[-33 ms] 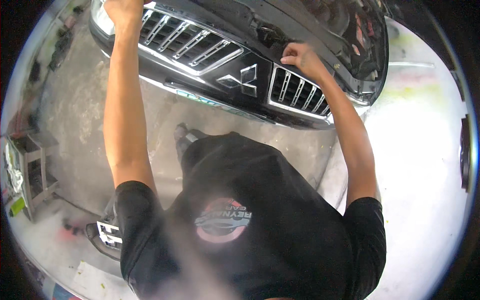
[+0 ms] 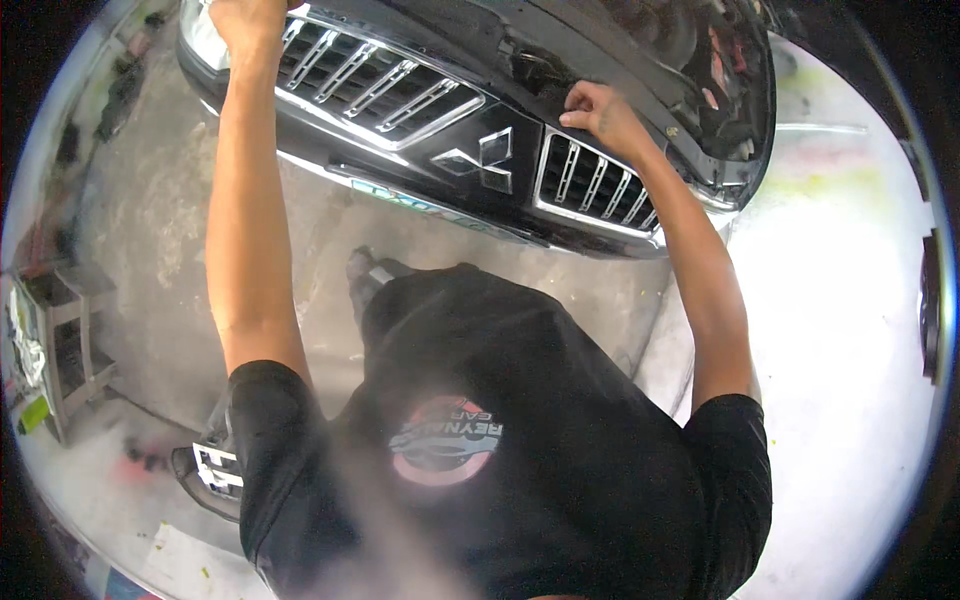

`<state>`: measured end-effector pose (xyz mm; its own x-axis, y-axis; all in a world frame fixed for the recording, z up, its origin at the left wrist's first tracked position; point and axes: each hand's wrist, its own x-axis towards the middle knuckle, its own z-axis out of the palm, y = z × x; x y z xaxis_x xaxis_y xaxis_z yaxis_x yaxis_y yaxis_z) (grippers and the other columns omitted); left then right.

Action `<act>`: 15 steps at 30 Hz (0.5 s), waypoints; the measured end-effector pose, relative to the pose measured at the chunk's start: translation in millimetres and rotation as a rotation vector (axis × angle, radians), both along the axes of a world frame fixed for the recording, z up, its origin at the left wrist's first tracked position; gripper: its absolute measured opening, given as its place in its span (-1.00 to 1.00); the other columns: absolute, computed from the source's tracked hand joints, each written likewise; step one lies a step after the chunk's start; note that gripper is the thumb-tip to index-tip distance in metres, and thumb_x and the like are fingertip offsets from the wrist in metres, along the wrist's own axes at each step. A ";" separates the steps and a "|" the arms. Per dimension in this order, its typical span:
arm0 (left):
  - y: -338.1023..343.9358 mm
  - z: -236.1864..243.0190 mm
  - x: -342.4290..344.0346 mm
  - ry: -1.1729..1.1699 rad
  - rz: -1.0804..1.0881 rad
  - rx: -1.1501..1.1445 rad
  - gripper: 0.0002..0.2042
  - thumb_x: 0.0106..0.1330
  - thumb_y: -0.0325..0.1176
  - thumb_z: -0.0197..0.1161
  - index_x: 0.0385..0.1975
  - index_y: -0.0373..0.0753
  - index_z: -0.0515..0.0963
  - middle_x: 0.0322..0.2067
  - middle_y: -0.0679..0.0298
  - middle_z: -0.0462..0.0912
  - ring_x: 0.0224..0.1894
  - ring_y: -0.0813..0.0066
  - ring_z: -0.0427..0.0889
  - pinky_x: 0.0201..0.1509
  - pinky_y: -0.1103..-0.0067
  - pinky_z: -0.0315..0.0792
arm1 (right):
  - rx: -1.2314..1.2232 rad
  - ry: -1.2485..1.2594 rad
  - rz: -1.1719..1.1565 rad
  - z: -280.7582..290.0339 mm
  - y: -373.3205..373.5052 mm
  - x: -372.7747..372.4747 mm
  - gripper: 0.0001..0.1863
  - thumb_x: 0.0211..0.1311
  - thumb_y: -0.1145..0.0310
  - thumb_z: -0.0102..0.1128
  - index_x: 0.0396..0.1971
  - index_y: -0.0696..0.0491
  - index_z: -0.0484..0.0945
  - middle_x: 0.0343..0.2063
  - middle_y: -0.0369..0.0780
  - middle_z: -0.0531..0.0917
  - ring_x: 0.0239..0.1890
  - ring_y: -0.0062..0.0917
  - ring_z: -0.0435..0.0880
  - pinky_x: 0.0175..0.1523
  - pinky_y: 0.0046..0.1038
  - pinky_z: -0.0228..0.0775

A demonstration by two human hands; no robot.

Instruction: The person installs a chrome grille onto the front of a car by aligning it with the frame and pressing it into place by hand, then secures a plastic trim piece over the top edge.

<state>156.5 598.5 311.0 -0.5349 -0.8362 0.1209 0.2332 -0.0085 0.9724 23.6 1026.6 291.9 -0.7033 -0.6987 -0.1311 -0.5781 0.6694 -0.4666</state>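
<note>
The black front of a car spans the top of the view, its chrome-slatted grille split into a left section [image 2: 370,85] and a right section [image 2: 598,190]. Between them sits a chrome emblem [image 2: 485,160]. My left hand [image 2: 250,22] is up at the far left of the front, beside a headlight [image 2: 203,40]; the view's upper edge cuts off its fingers. Just above the right grille section, at the upper edge of the front panel, is my right hand [image 2: 603,115]. Its fingers are curled together, and whatever they pinch is too small or hidden to tell.
Behind the grille lies the uncovered engine bay [image 2: 650,60]. Concrete floor [image 2: 165,230] stretches below the bumper. A wooden stool [image 2: 75,330] stands at the left, and a black-and-white part [image 2: 215,470] lies near my left sleeve. A white, paint-marked surface [image 2: 830,330] fills the right side.
</note>
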 end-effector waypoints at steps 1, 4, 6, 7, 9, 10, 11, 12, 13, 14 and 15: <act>-7.4 -10.8 -2.6 0.001 -0.013 0.001 -0.81 0.27 -0.35 0.24 -0.38 -0.40 0.57 -0.66 0.27 0.52 -0.64 0.50 0.59 -0.61 0.61 0.43 | 0.011 0.015 -0.004 -1.1 -0.1 0.8 -0.68 0.01 0.25 0.46 -0.32 0.17 0.63 -0.46 -0.12 0.66 -0.36 -0.41 0.63 -0.19 -0.37 0.44; -17.8 -35.4 -5.6 0.038 -0.047 0.007 -0.79 0.29 -0.36 0.24 -0.38 -0.44 0.55 -0.63 0.21 0.54 -0.67 0.43 0.57 -0.55 0.57 0.54 | 0.045 0.026 -0.007 4.2 -7.4 8.6 -0.70 0.02 0.27 0.45 -0.33 0.15 0.61 -0.45 -0.08 0.66 -0.33 -0.31 0.65 -0.18 -0.31 0.44; -21.8 -45.7 -13.2 -0.011 -0.044 0.028 -0.79 0.30 -0.36 0.23 -0.38 -0.44 0.55 -0.63 0.20 0.55 -0.68 0.43 0.56 -0.57 0.57 0.54 | 0.137 0.090 0.000 9.0 -10.9 9.5 -0.71 0.04 0.32 0.43 -0.31 0.17 0.59 -0.39 -0.10 0.67 -0.29 -0.36 0.63 -0.15 -0.33 0.42; -27.1 -50.0 -15.1 -0.037 -0.040 0.038 -0.79 0.31 -0.37 0.23 -0.38 -0.44 0.55 -0.63 0.20 0.55 -0.69 0.44 0.56 -0.57 0.57 0.53 | 0.183 0.120 0.006 10.6 -13.9 10.6 -0.71 0.05 0.34 0.42 -0.30 0.19 0.58 -0.37 -0.12 0.67 -0.26 -0.39 0.62 -0.14 -0.35 0.41; -16.5 -36.3 -10.7 -0.120 -0.058 0.058 -0.80 0.32 -0.38 0.23 -0.40 -0.44 0.56 -0.63 0.20 0.57 -0.66 0.44 0.57 -0.58 0.56 0.47 | 0.207 0.109 0.017 19.1 -20.0 14.6 -0.74 0.04 0.32 0.41 -0.32 0.15 0.62 -0.37 -0.04 0.69 -0.23 -0.19 0.69 -0.12 -0.22 0.46; -12.7 -31.9 -14.6 -0.052 -0.055 0.047 -0.80 0.31 -0.38 0.23 -0.42 -0.44 0.56 -0.63 0.20 0.57 -0.65 0.45 0.56 -0.57 0.55 0.46 | 0.224 0.088 0.016 22.6 -22.2 15.0 -0.74 0.04 0.32 0.41 -0.32 0.15 0.62 -0.36 -0.04 0.69 -0.23 -0.20 0.69 -0.11 -0.23 0.47; -12.9 -30.3 -17.7 0.013 -0.045 0.036 -0.80 0.31 -0.39 0.23 -0.44 -0.44 0.57 -0.62 0.20 0.58 -0.63 0.45 0.56 -0.56 0.54 0.44 | 0.241 0.066 0.021 24.3 -26.5 14.7 -0.74 0.04 0.32 0.41 -0.31 0.15 0.62 -0.36 -0.05 0.70 -0.23 -0.21 0.70 -0.11 -0.24 0.47; -18.1 -32.9 -22.3 0.074 -0.086 0.049 -0.80 0.30 -0.41 0.23 -0.46 -0.44 0.58 -0.62 0.20 0.59 -0.61 0.47 0.55 -0.53 0.53 0.45 | 0.258 0.058 0.078 25.5 -30.5 13.3 -0.72 0.07 0.30 0.40 -0.27 0.15 0.65 -0.32 -0.04 0.72 -0.21 -0.23 0.71 -0.09 -0.29 0.49; -24.9 -34.9 -27.1 0.069 -0.090 -0.012 -0.80 0.30 -0.41 0.22 -0.48 -0.44 0.58 -0.65 0.21 0.57 -0.63 0.46 0.54 -0.54 0.53 0.42 | 0.186 0.037 0.043 24.5 -36.5 14.4 -0.71 0.08 0.28 0.40 -0.26 0.15 0.66 -0.32 -0.04 0.72 -0.22 -0.24 0.71 -0.09 -0.30 0.49; -26.2 -35.7 -29.3 0.064 -0.098 -0.021 -0.80 0.30 -0.41 0.22 -0.49 -0.44 0.58 -0.65 0.21 0.57 -0.64 0.46 0.54 -0.55 0.54 0.42 | 0.114 0.010 0.003 22.6 -42.2 19.7 -0.70 0.09 0.26 0.39 -0.25 0.14 0.67 -0.31 -0.04 0.73 -0.22 -0.25 0.72 -0.09 -0.31 0.49; -26.8 -36.7 -31.7 0.059 -0.107 -0.031 -0.79 0.30 -0.41 0.22 -0.50 -0.44 0.59 -0.66 0.21 0.57 -0.65 0.46 0.54 -0.55 0.54 0.41 | 0.043 -0.018 -0.037 20.9 -48.5 25.1 -0.69 0.10 0.24 0.39 -0.25 0.14 0.67 -0.30 -0.04 0.73 -0.22 -0.26 0.72 -0.09 -0.32 0.49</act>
<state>124.8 571.7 274.3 -0.6118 -0.7703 0.1795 0.2891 -0.0066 0.9573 48.7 978.1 312.8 -0.7257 -0.6658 -0.1734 -0.5445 0.7098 -0.4468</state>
